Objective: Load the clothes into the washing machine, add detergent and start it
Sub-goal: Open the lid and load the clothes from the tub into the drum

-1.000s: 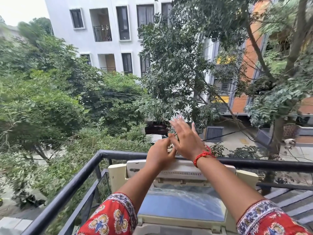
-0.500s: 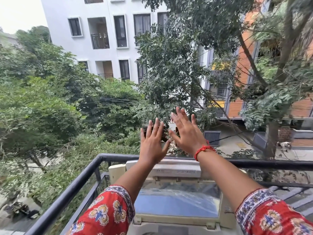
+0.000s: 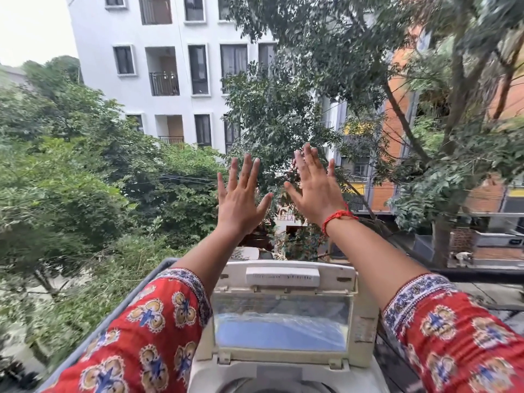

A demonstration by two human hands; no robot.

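left hand (image 3: 241, 201) and right hand (image 3: 316, 188) spread flat, holding nothing.

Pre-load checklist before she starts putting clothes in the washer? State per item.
1. Lid raised: ok, it stands open with its clear panel facing the camera.
2. Drum opening reachable: cannot tell, only its rim shows at the bottom edge.
3. Left hand free: ok, fingers spread, holding nothing, up in the air above the washing machine.
4. Right hand free: ok, fingers spread, empty, red thread on the wrist.
5. Clothes within reach: cannot tell, none in view.
6. Detergent at hand: cannot tell, none in view.
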